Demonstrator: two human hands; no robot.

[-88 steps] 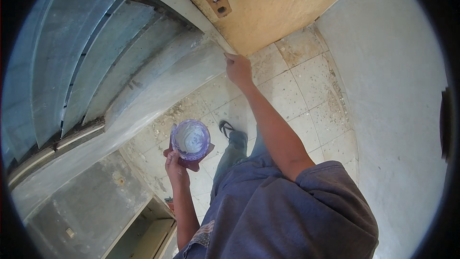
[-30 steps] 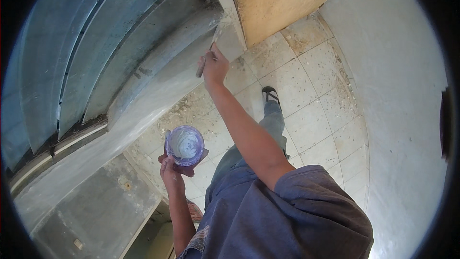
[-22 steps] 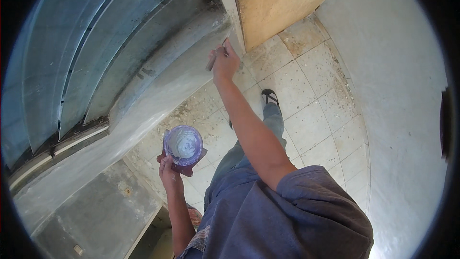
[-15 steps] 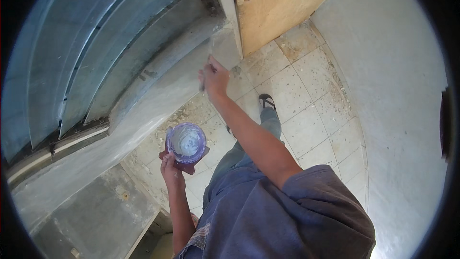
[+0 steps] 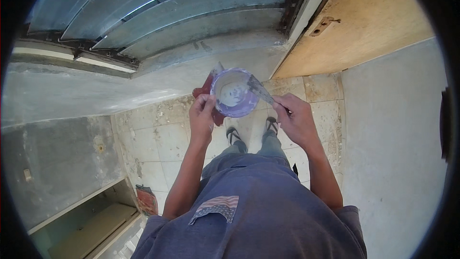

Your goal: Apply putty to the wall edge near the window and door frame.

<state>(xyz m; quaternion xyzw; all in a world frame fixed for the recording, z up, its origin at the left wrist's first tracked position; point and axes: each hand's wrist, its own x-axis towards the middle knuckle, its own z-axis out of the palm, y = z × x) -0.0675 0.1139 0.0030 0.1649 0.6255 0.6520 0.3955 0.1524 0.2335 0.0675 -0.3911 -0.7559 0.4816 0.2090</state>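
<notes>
In front of my body, my left hand (image 5: 202,115) is closed on the side of a purple tub (image 5: 243,109). Whitish paste (image 5: 232,95) coats the inside of the tub. A dark red piece (image 5: 204,88), of a kind I cannot make out, sticks out beneath and beside the tub on the left hand's side. My right hand (image 5: 297,119) grips a putty knife (image 5: 260,89) by its handle end. Its smeared blade lies over the tub's right rim, the tip reaching just inside.
A louvred glass window (image 5: 201,24) sits in the grey wall ahead, above a ledge. To the right stand a yellowish door (image 5: 378,24) and a pale wall (image 5: 388,139). The tiled floor (image 5: 167,139) has scattered debris. At lower left is a grey slab (image 5: 57,163) with an opening below.
My right hand has come back from near the wall ahead to the tub, bringing the knife to its rim. The view has turned, and the tub now sits more centrally before me.
</notes>
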